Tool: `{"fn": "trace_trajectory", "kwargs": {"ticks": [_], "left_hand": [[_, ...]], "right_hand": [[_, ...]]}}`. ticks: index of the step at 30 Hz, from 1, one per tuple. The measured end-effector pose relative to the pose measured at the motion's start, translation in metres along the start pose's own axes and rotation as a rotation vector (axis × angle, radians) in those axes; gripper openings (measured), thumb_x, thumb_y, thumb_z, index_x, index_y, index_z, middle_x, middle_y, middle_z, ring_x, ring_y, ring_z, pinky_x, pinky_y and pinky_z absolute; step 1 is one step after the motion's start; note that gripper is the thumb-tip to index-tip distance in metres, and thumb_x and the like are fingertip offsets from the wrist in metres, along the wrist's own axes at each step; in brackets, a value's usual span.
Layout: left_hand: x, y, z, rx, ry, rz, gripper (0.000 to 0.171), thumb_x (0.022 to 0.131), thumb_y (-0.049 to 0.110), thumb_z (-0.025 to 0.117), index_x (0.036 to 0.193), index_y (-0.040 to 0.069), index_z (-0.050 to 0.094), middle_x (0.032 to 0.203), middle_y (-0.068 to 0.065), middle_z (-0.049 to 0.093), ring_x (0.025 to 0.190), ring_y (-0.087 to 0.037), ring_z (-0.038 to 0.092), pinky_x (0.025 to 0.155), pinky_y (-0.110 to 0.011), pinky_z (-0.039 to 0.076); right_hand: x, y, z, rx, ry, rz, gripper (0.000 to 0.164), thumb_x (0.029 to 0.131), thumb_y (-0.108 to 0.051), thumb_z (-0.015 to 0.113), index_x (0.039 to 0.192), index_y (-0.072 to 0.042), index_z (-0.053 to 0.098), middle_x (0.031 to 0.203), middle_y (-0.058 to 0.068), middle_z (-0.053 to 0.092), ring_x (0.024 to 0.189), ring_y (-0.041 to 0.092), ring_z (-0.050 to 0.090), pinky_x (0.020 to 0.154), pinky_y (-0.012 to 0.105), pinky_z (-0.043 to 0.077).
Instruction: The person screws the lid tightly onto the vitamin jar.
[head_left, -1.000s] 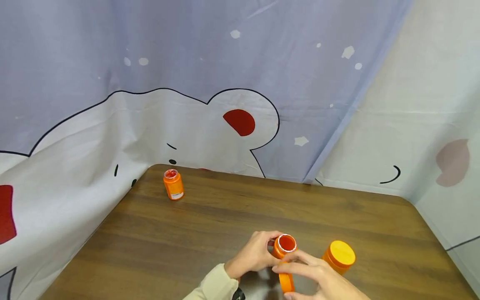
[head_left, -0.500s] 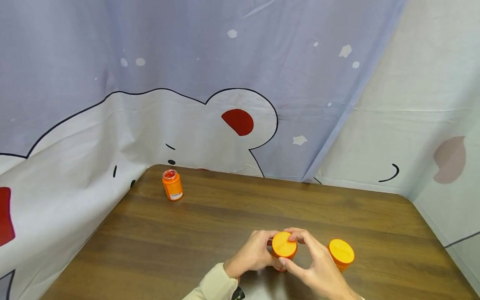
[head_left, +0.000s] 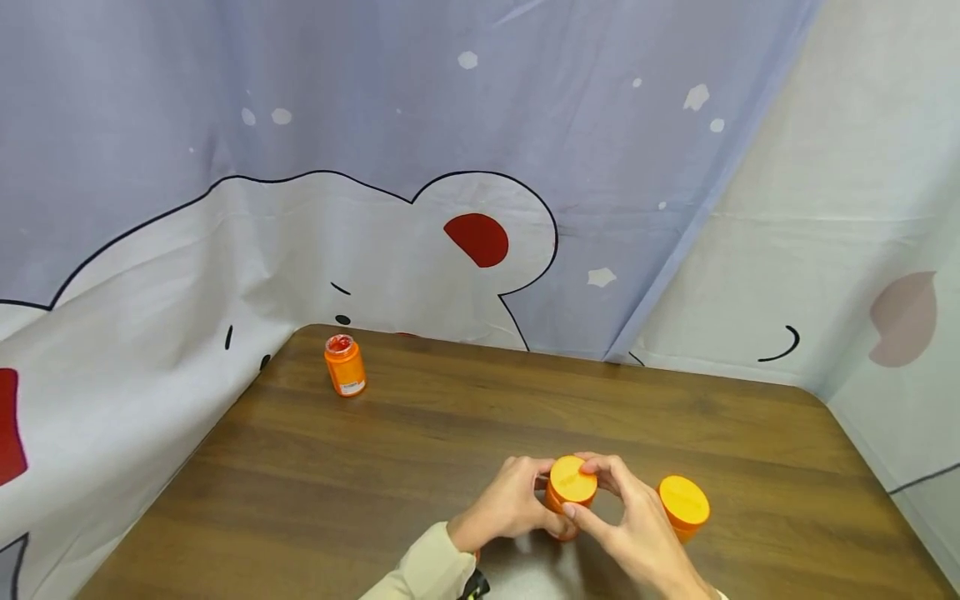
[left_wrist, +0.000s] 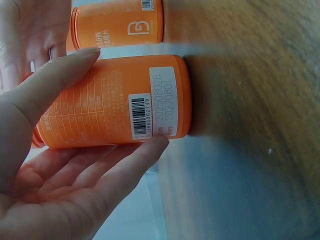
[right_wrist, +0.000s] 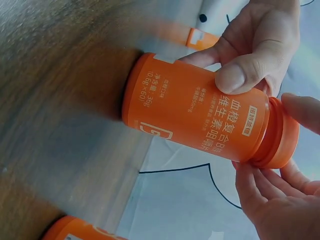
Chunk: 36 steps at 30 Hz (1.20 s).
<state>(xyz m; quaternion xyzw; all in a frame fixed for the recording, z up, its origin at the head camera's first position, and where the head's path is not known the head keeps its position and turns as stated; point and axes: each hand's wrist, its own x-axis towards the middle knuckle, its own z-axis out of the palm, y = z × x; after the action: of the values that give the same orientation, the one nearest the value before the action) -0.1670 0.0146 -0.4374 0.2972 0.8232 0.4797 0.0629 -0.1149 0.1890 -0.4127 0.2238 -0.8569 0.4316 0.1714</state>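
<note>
My left hand (head_left: 513, 500) grips the body of an orange plastic bottle (right_wrist: 195, 105), thumb on one side and fingers on the other. The bottle stands upright on the table. On its mouth sits an orange cap (head_left: 573, 477), which my right hand (head_left: 633, 529) pinches at the rim between thumb and fingers. In the right wrist view, part of the neck shows between cap and body. Printed text, a barcode and a date label (left_wrist: 164, 100) are on the bottle's side.
Just right of my right hand stands a second orange bottle (head_left: 684, 504) with its cap on. An uncapped orange bottle (head_left: 346, 371) stands at the table's far left corner. A printed curtain (head_left: 390, 258) hangs behind the wooden table (head_left: 420, 417).
A second ago my right hand held the cap on its side in front of the open bottle. The cap has since come up onto the mouth, and my left hand has kept its grip.
</note>
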Motion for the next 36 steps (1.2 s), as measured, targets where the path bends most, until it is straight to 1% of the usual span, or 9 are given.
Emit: {"fn": "trace_trajectory", "kwargs": {"ticks": [7, 13, 16, 19, 23, 26, 30, 32, 36], "left_hand": [[0.0019, 0.0024, -0.0013, -0.041, -0.015, -0.038, 0.047, 0.06, 0.017, 0.084, 0.103, 0.015, 0.066, 0.1, 0.011, 0.067, 0.091, -0.001, 0.06, 0.079, -0.016, 0.046], [0.0009, 0.0032, -0.0005, -0.085, -0.023, -0.041, 0.045, 0.06, 0.013, 0.084, 0.102, 0.013, 0.066, 0.097, 0.01, 0.067, 0.089, 0.0, 0.06, 0.076, -0.014, 0.046], [0.0002, 0.0026, -0.0001, -0.085, -0.019, -0.036, 0.044, 0.06, 0.013, 0.084, 0.101, 0.013, 0.066, 0.095, 0.01, 0.067, 0.087, 0.001, 0.061, 0.074, -0.014, 0.046], [-0.0005, 0.002, 0.0009, -0.067, -0.014, -0.033, 0.043, 0.06, 0.015, 0.084, 0.1, 0.015, 0.067, 0.093, 0.012, 0.067, 0.084, 0.002, 0.06, 0.073, -0.015, 0.047], [-0.0006, 0.0018, 0.0019, -0.054, -0.007, -0.024, 0.042, 0.06, 0.016, 0.084, 0.098, 0.016, 0.067, 0.09, 0.013, 0.067, 0.081, 0.004, 0.059, 0.073, -0.017, 0.048], [-0.0002, 0.0018, 0.0014, -0.05, -0.005, -0.022, 0.042, 0.06, 0.017, 0.085, 0.098, 0.016, 0.067, 0.09, 0.013, 0.067, 0.08, 0.005, 0.059, 0.073, -0.017, 0.048], [-0.0004, 0.002, 0.0005, -0.04, -0.002, -0.022, 0.042, 0.06, 0.017, 0.085, 0.099, 0.016, 0.067, 0.09, 0.013, 0.066, 0.08, 0.005, 0.058, 0.074, -0.018, 0.049], [-0.0009, 0.0023, 0.0004, -0.037, -0.003, -0.021, 0.043, 0.06, 0.017, 0.085, 0.099, 0.015, 0.067, 0.091, 0.013, 0.066, 0.081, 0.005, 0.058, 0.074, -0.018, 0.049], [-0.0017, 0.0028, 0.0001, -0.057, -0.013, -0.028, 0.043, 0.061, 0.017, 0.085, 0.1, 0.014, 0.066, 0.093, 0.012, 0.066, 0.084, 0.003, 0.059, 0.075, -0.016, 0.047]], "right_hand": [[0.0017, 0.0053, -0.0028, 0.149, -0.03, -0.001, 0.05, 0.071, -0.006, 0.077, 0.114, -0.009, 0.052, 0.117, 0.003, 0.059, 0.106, 0.018, 0.059, 0.089, 0.014, 0.042], [0.0013, 0.0061, -0.0047, 0.169, -0.07, -0.008, 0.054, 0.074, -0.009, 0.074, 0.123, -0.011, 0.05, 0.12, 0.004, 0.058, 0.11, 0.017, 0.057, 0.092, 0.014, 0.039], [0.0013, 0.0053, -0.0052, 0.129, -0.078, -0.001, 0.053, 0.075, -0.013, 0.074, 0.123, -0.013, 0.05, 0.12, 0.002, 0.059, 0.11, 0.018, 0.057, 0.092, 0.013, 0.039], [0.0003, 0.0043, -0.0058, 0.045, -0.08, 0.028, 0.052, 0.075, -0.021, 0.074, 0.122, -0.018, 0.052, 0.119, -0.003, 0.059, 0.109, 0.017, 0.058, 0.09, 0.015, 0.041], [-0.0008, 0.0034, -0.0057, -0.051, -0.068, 0.037, 0.051, 0.075, -0.026, 0.075, 0.12, -0.021, 0.053, 0.116, -0.008, 0.06, 0.107, 0.016, 0.058, 0.09, 0.023, 0.044], [-0.0002, 0.0025, -0.0049, -0.086, -0.048, 0.03, 0.051, 0.074, -0.027, 0.076, 0.119, -0.02, 0.054, 0.114, -0.01, 0.06, 0.106, 0.016, 0.059, 0.088, 0.029, 0.046], [0.0004, 0.0015, -0.0041, -0.12, -0.034, 0.057, 0.053, 0.073, -0.033, 0.076, 0.119, -0.021, 0.053, 0.114, -0.013, 0.059, 0.106, 0.013, 0.057, 0.087, 0.037, 0.046], [0.0004, 0.0015, -0.004, -0.108, -0.037, 0.085, 0.055, 0.073, -0.035, 0.075, 0.12, -0.022, 0.052, 0.116, -0.014, 0.058, 0.108, 0.011, 0.056, 0.089, 0.035, 0.045], [0.0007, 0.0024, -0.0045, -0.016, -0.057, 0.11, 0.057, 0.076, -0.031, 0.074, 0.126, -0.023, 0.047, 0.121, -0.014, 0.055, 0.113, 0.011, 0.052, 0.093, 0.016, 0.037]]}}
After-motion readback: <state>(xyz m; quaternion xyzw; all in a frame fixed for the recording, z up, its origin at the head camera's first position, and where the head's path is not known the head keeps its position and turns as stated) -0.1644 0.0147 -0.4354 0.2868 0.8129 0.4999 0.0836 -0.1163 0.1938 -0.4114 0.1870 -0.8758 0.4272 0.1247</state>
